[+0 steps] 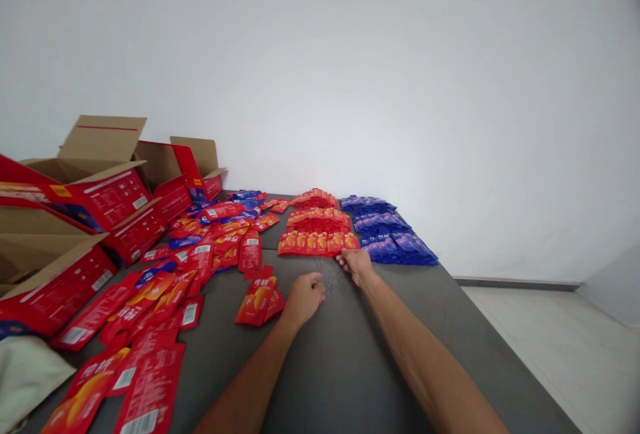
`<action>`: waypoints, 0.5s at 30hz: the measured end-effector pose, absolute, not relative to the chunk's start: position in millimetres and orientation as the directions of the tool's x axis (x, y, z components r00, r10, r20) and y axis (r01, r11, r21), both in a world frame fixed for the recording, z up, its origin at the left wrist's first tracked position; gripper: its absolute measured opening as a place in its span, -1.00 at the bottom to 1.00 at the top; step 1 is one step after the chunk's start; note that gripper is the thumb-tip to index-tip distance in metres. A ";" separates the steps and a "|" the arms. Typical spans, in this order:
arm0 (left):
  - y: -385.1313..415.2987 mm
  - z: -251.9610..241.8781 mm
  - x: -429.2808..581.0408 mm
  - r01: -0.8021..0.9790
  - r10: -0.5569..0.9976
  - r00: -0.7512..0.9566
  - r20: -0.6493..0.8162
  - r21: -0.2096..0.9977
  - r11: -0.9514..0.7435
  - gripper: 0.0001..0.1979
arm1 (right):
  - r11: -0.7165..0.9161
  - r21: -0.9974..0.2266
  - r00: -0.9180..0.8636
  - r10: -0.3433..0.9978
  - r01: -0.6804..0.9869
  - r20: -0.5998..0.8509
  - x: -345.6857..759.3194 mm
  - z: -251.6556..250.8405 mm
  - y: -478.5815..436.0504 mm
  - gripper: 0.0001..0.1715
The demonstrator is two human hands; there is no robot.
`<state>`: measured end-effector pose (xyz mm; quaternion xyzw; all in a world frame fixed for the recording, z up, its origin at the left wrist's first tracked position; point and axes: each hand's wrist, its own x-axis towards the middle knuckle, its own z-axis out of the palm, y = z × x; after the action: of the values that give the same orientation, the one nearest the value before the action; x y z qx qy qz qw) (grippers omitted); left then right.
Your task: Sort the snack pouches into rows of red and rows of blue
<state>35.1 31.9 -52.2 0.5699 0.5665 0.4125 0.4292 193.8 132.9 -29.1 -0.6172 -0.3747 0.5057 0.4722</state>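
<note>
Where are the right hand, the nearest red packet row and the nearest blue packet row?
Right hand (356, 263): head view, on the back of the hand.
Nearest red packet row (301, 244): head view, left half.
Nearest blue packet row (397, 247): head view, around its middle.

The place appears to be a plain indoor workroom, perhaps a packing or sorting area; whose premises it is cannot be told. A dark grey surface (340, 347) reaches a white wall (375, 74), bearing open cardboard cartons (113, 201), a loose spread of printed pouches (203, 257), and overlapping rows of red pouches (320, 219) and blue pouches (384, 222). A dark skirting board (517, 283) edges the pale floor (540, 327).
</note>
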 end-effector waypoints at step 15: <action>16.2 -12.9 16.6 0.855 0.928 -0.122 0.353 0.512 -0.082 -0.68 | -0.152 -0.976 0.083 0.987 0.157 -0.140 176.8 -34.1 59.1 -0.57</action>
<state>16.6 16.2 -12.9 0.6602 0.6751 0.3245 0.0559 176.8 59.1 -34.1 -0.5922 -0.4828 0.4747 0.4368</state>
